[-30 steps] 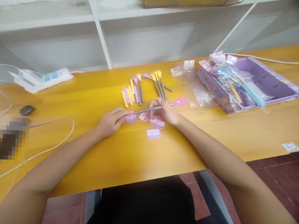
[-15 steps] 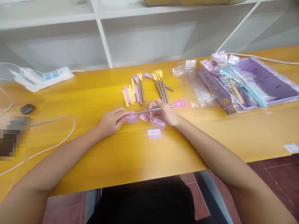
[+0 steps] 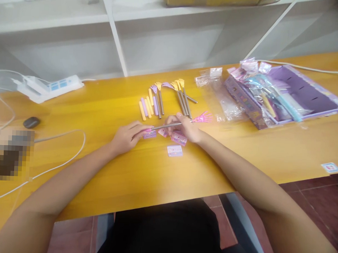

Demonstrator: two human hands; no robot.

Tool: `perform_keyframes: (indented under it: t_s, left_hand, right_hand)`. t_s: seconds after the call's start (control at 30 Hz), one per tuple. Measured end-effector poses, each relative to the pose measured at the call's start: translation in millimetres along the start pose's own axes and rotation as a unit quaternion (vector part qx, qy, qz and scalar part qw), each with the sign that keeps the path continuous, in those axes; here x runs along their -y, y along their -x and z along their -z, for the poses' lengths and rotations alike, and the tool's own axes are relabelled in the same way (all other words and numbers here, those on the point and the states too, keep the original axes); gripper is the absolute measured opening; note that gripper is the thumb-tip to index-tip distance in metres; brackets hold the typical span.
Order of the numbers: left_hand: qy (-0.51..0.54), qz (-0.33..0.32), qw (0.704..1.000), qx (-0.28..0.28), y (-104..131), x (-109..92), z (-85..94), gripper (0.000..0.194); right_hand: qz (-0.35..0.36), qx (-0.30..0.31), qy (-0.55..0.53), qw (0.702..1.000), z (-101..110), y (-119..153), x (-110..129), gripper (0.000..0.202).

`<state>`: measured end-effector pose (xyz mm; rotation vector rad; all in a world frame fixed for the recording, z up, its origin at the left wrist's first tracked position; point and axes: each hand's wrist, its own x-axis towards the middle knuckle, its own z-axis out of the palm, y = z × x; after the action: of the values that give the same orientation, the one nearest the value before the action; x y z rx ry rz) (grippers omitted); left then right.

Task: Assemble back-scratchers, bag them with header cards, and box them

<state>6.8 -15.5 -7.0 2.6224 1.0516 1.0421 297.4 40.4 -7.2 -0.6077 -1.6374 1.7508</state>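
A back scratcher (image 3: 169, 125) with a metal rod and a pink hand-shaped head lies across both my hands. My left hand (image 3: 129, 136) is closed round its pink handle end. My right hand (image 3: 185, 127) grips the rod close to the pink head, which points right. Below my hands are small printed cards (image 3: 175, 150), one purple and others pink, partly covered by my fingers. Beyond them sit loose yellow and purple handles (image 3: 145, 107) in a row. Several metal rods with yellow or purple hand heads (image 3: 181, 95) lie next to these.
A purple box (image 3: 302, 89) holding packaged items stands at the right, with clear plastic bags (image 3: 228, 105) beside it. At the left are a white power strip (image 3: 51, 88), a black earbud case-like object (image 3: 31, 122) and a white cable (image 3: 82, 145). Shelves rise behind the table.
Hardly anything differs. Both hands keep their hold on the back scratcher, and the view has shifted very slightly.
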Motion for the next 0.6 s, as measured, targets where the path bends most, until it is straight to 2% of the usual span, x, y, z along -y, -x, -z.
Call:
perform_keyframes:
  t_s: [0.6]
  left_hand:
    - [0.0, 0.007, 1.0, 0.009, 1.5, 0.4, -0.5, 0.029]
  right_hand:
    - [-0.018, 0.01, 0.014, 1.0, -3.4, 1.1, 2.1, 0.082]
